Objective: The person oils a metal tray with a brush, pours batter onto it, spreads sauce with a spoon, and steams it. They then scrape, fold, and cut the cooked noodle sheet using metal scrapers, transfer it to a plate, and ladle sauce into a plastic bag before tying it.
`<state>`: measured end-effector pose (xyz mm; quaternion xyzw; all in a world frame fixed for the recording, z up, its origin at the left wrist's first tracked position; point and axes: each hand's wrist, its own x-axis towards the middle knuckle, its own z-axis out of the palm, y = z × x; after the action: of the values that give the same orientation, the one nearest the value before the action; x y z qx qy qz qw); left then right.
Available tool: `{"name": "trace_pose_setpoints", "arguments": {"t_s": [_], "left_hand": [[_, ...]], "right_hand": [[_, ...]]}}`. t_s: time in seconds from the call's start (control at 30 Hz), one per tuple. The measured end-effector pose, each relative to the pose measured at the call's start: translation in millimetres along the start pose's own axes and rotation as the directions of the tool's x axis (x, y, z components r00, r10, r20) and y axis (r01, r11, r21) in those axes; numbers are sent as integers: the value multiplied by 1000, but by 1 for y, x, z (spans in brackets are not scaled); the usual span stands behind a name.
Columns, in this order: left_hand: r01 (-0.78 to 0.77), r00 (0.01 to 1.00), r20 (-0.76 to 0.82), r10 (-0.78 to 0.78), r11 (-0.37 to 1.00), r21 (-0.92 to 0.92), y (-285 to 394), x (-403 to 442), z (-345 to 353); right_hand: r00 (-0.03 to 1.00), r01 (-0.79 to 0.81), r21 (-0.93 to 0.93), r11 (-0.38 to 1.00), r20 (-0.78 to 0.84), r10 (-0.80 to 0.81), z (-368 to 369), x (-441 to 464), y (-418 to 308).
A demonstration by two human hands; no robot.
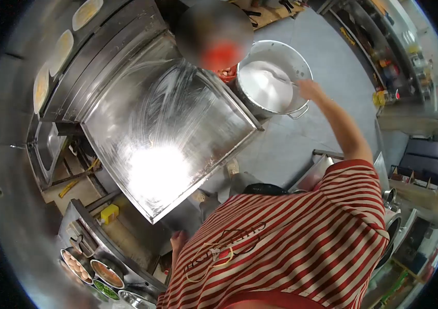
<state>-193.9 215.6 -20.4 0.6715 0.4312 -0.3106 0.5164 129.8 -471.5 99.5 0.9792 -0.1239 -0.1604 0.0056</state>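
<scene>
My right hand is closed at the right rim of a big metal pot. From it a grey metal utensil seems to reach down into the white contents; its far end does not show clearly. Whether the contents are liquid or powder I cannot tell. My left hand hangs low beside my striped shirt, close to the front edge of a steel worktop. It is small in view and its fingers are hard to make out. White streaks mark the wet-looking worktop.
A blurred round patch hides the area beyond the pot. Bowls of eggs, reddish food and chopped greens stand at lower left. Pale oval containers line the upper left. A yellow container sits on a lower shelf.
</scene>
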Motion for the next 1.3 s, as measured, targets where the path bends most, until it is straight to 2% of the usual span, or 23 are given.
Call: {"name": "trace_pose_setpoints", "arguments": {"t_s": [0.07,0.13,0.17,0.2,0.23,0.3,0.33,0.4,0.43,0.5,0.53,0.6,0.67,0.73,0.8,0.87,0.9,0.97,1.0,1.07,1.13,1.23,1.3], "left_hand": [[-68,995,75,61,994,85,-1,7,10],[-204,957,213,198,979,2,-16,28,8],[-165,984,79,161,985,46,0,16,20],[-166,984,72,162,985,50,20,0,30],[-111,993,-24,111,994,4,40,-14,39],[-59,991,-124,53,997,-47,51,-22,38],[-76,995,-68,69,990,-115,45,-19,34],[-88,996,-6,88,976,-199,28,-6,35],[-130,991,-3,131,987,-96,20,1,33],[-167,986,-7,167,986,5,16,1,33],[-152,988,-19,155,980,131,24,-5,34],[-124,990,-35,138,956,266,23,-12,25],[-134,990,-39,134,991,-2,-4,10,15],[-110,993,-41,115,989,96,7,3,11],[-89,995,-34,98,976,198,21,-5,9],[-53,995,-92,44,994,-93,28,-7,8],[-60,995,-80,53,994,-87,28,-2,1],[-205,977,-21,214,957,207,21,15,-21],[-221,974,-6,227,953,206,18,21,-30],[-174,984,20,177,981,-87,12,27,-45],[-266,964,-47,263,962,-68,8,39,-58],[-192,967,-204,151,962,-196,11,51,-86],[-371,845,-408,346,929,19,17,62,-99]], "right_hand": [[941,-79,-39,996,326,87,-42,-5,5],[938,-37,-58,998,341,54,-28,5,16],[968,132,-112,985,226,-104,6,18,26],[955,290,-182,939,115,-273,29,28,32],[954,294,-176,939,110,-278,33,30,29],[976,28,56,998,215,-39,38,30,18],[975,30,58,998,217,-42,57,35,23],[891,184,101,978,404,-209,85,47,37],[891,190,97,977,402,-213,80,45,30],[924,-232,405,884,376,70,69,39,9],[922,-230,409,883,382,63,62,35,6],[922,-331,629,703,374,100,51,20,7],[934,-297,665,685,350,64,46,1,24],[947,-259,696,669,320,34,35,-23,28],[922,-385,738,554,335,195,18,-53,24],[917,-399,741,540,324,232,4,-77,20],[912,-409,744,528,319,258,-4,-89,17],[912,-408,755,513,307,272,-23,-111,9],[914,-402,763,506,300,273,-33,-120,5],[916,-394,757,522,278,289,-49,-134,-1],[917,-391,746,540,264,300,-58,-148,-7],[914,-404,730,551,297,278,-69,-166,-21],[918,-394,727,562,277,285,-78,-183,-40]]}}
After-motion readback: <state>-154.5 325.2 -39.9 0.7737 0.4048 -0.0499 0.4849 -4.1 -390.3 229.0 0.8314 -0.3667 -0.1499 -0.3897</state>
